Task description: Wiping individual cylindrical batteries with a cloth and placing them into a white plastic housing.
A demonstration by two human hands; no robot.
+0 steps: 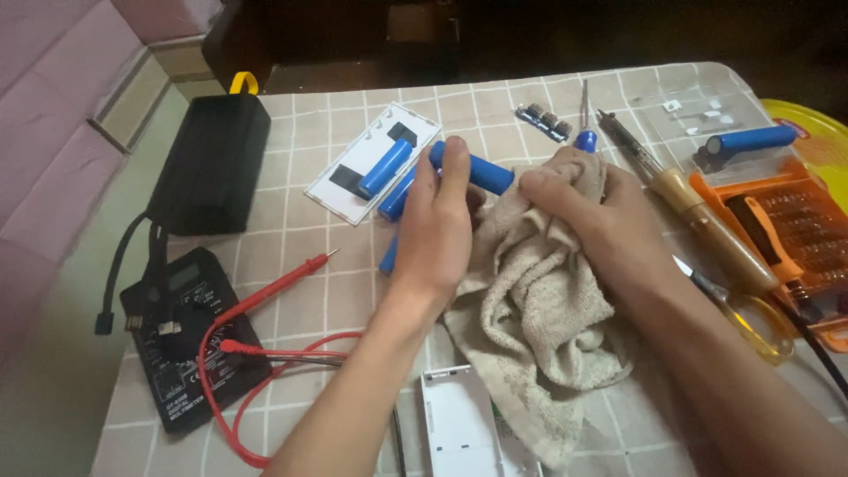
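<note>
My left hand (439,221) reaches up from the lower middle of the view, wrist straight, back of the hand toward me, fingers curled closed around a blue cylindrical battery cell (481,172) — the cell pokes out to the right of the fingertips, lifted just above the checked beige tablecloth (291,256) near the table's middle. My right hand (601,221) comes in from the lower right, forearm angled across the cloth, fingers bunched closed on a crumpled beige terry towel (530,327) and pressing its upper fold against the free end of the cell. The rest of the towel drapes down toward me over a white plastic case (459,428).

Just left of my left hand lie more blue cells (389,168), one resting on a white flat panel with black pads (371,163). Further left sits a black multimeter with red probe leads (190,336). To the right — a wooden-handled soldering iron (707,225) and an orange tray of screwdriver bits (786,230).
</note>
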